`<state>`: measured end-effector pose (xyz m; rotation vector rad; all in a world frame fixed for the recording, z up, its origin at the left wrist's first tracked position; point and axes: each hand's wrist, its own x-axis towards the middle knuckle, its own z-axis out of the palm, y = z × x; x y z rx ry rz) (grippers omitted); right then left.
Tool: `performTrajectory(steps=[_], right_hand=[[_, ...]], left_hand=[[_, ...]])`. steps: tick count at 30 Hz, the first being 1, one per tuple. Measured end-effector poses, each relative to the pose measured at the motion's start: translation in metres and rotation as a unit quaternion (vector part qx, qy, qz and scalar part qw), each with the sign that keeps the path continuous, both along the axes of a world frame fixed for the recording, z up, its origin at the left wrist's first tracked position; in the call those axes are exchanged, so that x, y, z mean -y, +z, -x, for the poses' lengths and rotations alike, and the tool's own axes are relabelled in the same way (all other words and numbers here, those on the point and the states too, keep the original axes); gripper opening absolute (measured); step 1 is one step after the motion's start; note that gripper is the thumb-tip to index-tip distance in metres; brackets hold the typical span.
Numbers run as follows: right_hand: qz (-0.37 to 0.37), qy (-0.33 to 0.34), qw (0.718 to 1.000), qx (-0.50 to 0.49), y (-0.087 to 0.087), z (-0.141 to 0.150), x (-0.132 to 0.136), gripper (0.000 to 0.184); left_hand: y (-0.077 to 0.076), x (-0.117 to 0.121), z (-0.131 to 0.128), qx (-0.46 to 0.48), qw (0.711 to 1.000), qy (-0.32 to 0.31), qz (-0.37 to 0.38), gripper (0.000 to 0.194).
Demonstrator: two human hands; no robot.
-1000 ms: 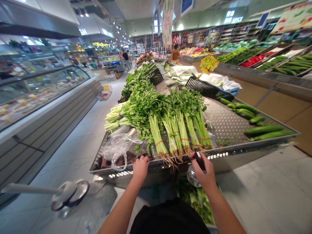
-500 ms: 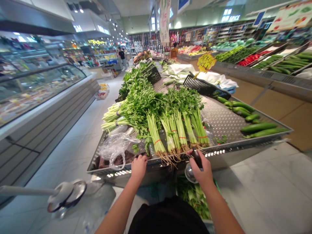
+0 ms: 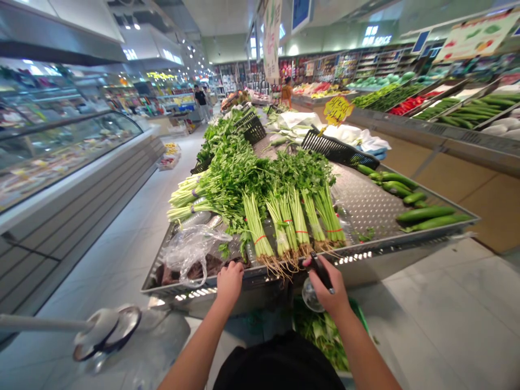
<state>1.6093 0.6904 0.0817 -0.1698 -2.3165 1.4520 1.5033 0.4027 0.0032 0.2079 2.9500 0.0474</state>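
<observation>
My right hand (image 3: 329, 287) is closed around the black trigger head of a clear spray bottle (image 3: 312, 297), just in front of the display stand's front edge. My left hand (image 3: 229, 281) has its fingers curled over the stand's metal rim (image 3: 199, 291). Between and beyond the hands lie several celery bunches (image 3: 298, 225), tied with red bands, their roots hanging toward the rim. More leafy celery (image 3: 227, 157) is heaped behind and to the left. A crumpled clear plastic bag (image 3: 195, 252) lies near my left hand.
Green gourds (image 3: 426, 214) lie at the stand's right end. A black crate divider (image 3: 339, 149) carries a yellow price sign (image 3: 338, 110). Below is a green basket of leaves (image 3: 320, 330). At left are a glass display counter (image 3: 117, 127) and a bagged object with a pole (image 3: 101, 330).
The view has shifted slightly. My right hand has moved a little down and left with the spray bottle. My left hand stays at the rim.
</observation>
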Motion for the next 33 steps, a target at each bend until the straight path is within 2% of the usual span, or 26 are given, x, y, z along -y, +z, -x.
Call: performTrajectory(steps=[5, 11, 15, 21, 25, 28, 33], right_hand=[[0.012, 0.024, 1.0, 0.0, 0.002, 0.001, 0.008, 0.017], [0.025, -0.055, 0.998, -0.007, -0.003, 0.0, -0.002, 0.022], [0.007, -0.093, 0.996, 0.003, -0.009, -0.003, -0.008, 0.023], [0.004, -0.185, 0.983, 0.01, -0.019, -0.006, -0.026, 0.026], [0.011, -0.154, 0.987, 0.031, -0.015, -0.007, -0.031, 0.018], [0.024, -0.109, 0.993, 0.024, -0.01, -0.007, -0.024, 0.021], [0.016, 0.019, 0.999, 0.028, -0.008, -0.006, -0.002, 0.017]], left_hand=[[-0.001, 0.001, 0.0, -0.002, 1.0, -0.001, 0.003, 0.021], [-0.005, 0.002, 0.001, -0.002, 1.0, 0.002, -0.002, 0.02], [-0.006, 0.002, 0.002, -0.005, 1.0, 0.0, -0.003, 0.019], [-0.008, 0.003, -0.001, -0.017, 1.0, -0.007, -0.004, 0.019], [-0.009, 0.004, -0.003, -0.028, 1.0, -0.01, -0.008, 0.02], [-0.01, 0.004, -0.004, -0.036, 0.999, -0.01, -0.009, 0.02], [-0.012, 0.004, -0.003, -0.043, 0.999, -0.012, -0.007, 0.019]])
